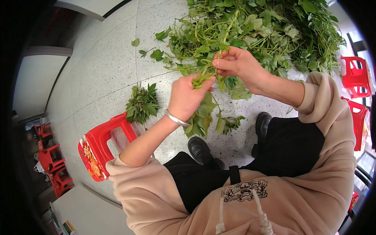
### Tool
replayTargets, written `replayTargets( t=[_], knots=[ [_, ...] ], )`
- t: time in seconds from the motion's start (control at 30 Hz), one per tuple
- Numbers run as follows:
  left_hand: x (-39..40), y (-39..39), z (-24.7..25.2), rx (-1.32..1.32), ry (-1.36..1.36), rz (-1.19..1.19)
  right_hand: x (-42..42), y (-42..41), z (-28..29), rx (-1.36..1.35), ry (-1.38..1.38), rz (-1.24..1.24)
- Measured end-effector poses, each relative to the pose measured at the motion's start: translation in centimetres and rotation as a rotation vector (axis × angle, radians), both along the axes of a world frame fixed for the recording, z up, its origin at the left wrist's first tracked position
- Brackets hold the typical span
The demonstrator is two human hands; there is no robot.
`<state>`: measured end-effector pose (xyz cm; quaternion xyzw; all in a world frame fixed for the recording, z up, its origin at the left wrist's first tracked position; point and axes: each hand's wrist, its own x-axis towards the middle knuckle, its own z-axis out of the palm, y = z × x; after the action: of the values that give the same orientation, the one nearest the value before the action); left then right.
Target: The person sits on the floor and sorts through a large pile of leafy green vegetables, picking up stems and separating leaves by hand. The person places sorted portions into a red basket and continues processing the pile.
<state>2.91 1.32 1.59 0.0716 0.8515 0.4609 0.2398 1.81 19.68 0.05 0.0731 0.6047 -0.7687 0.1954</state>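
My left hand (pixel 188 94) is closed around a small bunch of green leafy stems (pixel 202 80); their cut ends poke out above the fist and broad leaves (pixel 202 114) hang below it. Just up and to the right, my right hand (pixel 238 67) pinches a long green vine stem (pixel 227 30) between thumb and fingertips. That stem runs up over a large heap of leafy vines (pixel 249 38) on the floor. A silvery bangle circles my left wrist. Which stems in the two hands join is hard to tell.
A tied-looking bundle of leaves (pixel 142 104) lies on the speckled tile floor (pixel 102 73), close to a red plastic stool (pixel 114 138) on my left. More red stools (pixel 355 76) stand at the right edge. Loose leaves (pixel 157 55) lie beside the heap. My black shoes (pixel 202 149) are below my hands.
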Motion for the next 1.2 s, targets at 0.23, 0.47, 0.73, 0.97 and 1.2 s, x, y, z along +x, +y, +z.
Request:
replayTargets(
  t=[0.23, 0.47, 0.73, 0.97, 1.2],
  knots=[
    [-0.2, -0.3, -0.7, 0.560, -0.519, 0.175, 0.4, 0.1, -0.8, -0.022, 0.026, 0.059],
    [-1.5, -1.9, -0.4, 0.175, 0.067, -0.003, -0.4, 1.4, -0.8, 0.061, 0.023, 0.120],
    [-1.9, -1.9, -1.9, -0.044, 0.459, -0.267, 0.1, 0.6, -1.2, 0.042, 0.057, 0.299],
    [-1.2, -1.2, -0.2, -0.191, 0.181, -0.262, 0.6, 0.2, -1.0, 0.780, 0.724, 0.352],
    [-0.9, -1.6, -1.4, -0.050, 0.413, -0.271, 0.0, -0.2, -2.3, 0.424, 0.323, 0.255]
  ],
)
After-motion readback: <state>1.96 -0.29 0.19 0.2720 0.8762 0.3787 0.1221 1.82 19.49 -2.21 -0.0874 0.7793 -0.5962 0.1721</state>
